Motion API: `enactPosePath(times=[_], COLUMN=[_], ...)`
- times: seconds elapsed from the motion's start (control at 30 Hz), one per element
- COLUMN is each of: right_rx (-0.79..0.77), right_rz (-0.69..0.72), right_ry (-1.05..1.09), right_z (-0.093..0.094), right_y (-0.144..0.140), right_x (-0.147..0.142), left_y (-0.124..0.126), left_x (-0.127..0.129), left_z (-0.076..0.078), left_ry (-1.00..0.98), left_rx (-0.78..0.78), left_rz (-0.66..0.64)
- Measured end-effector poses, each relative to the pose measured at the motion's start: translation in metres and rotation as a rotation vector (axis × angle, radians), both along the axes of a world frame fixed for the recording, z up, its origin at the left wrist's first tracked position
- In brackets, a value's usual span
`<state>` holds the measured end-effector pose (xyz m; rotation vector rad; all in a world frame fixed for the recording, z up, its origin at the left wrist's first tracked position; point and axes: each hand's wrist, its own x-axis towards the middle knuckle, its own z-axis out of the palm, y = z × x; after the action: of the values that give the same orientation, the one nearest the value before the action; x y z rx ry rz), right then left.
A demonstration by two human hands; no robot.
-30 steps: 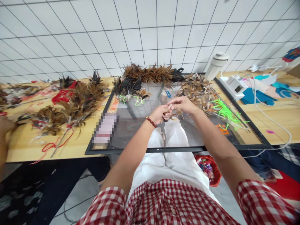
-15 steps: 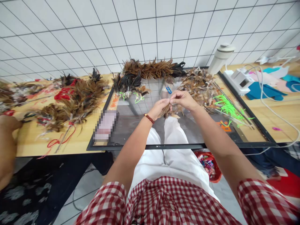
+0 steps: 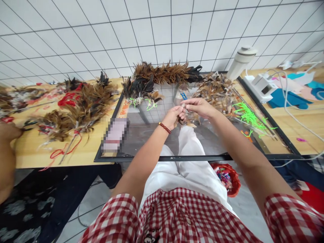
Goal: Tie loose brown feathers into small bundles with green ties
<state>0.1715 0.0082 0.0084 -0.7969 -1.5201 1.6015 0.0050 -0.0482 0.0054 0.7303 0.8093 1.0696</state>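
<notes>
My left hand (image 3: 173,117) is closed round a small bunch of brown feathers (image 3: 178,123), its tips pointing down towards me. Fingertips of my right hand (image 3: 201,107) pinch together at the pale quill ends, touching the left thumb; whether they grip the quills or a thread is too small to tell. Just beyond the fingers lie small blue snips (image 3: 183,95) on the glass top (image 3: 144,135). A loose pile of brown feathers (image 3: 215,89) spreads beyond my right hand. Black feather bunches (image 3: 141,88) tied with green string lie at the back left of the glass.
A long feather duster (image 3: 164,73) lies along the wall. Bright green strings (image 3: 248,114) and thin rods are at right, near a white bottle (image 3: 241,62) and a power strip (image 3: 263,87). At left are a pixelated phone-like object (image 3: 115,135), more feather pieces (image 3: 83,108) and a co-worker's arm (image 3: 7,145).
The view has shifted slightly. Both hands stay together at the feather bunch, with the fingers a little repositioned at the quill ends.
</notes>
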Motion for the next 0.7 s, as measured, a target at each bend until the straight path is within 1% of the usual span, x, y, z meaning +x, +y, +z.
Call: enactPosePath(times=[0.1, 0.23, 0.37, 0.43, 0.57, 0.63, 0.7], right_rx=[0.005, -0.009, 0.077, 0.118, 0.142, 0.163, 0.178], right_rz=[0.013, 0.003, -0.014, -0.023, -0.010, -0.068, -0.192], right_ry=[-0.006, 0.021, -0.002, -0.015, -0.028, -0.008, 0.028], right_z=[-0.001, -0.005, -0.002, 0.000, 0.003, 0.002, 0.001], right_y=[-0.004, -0.005, -0.004, -0.006, -0.012, -0.012, -0.012], right_x=[-0.003, -0.004, -0.001, 0.000, 0.003, 0.004, 0.004], left_y=[0.000, -0.003, -0.004, -0.004, -0.005, -0.005, -0.005], left_x=[0.003, 0.005, 0.006, 0.006, 0.007, 0.008, 0.009], left_z=[0.000, 0.001, 0.001, 0.002, 0.002, 0.000, -0.001], left_ry=[-0.024, -0.061, -0.069, -0.078, -0.088, -0.064, -0.016], left_rx=[-0.018, -0.003, -0.020, -0.022, -0.010, 0.010, 0.032], left_rz=[0.020, -0.017, -0.053, -0.090, -0.147, -0.107, -0.006])
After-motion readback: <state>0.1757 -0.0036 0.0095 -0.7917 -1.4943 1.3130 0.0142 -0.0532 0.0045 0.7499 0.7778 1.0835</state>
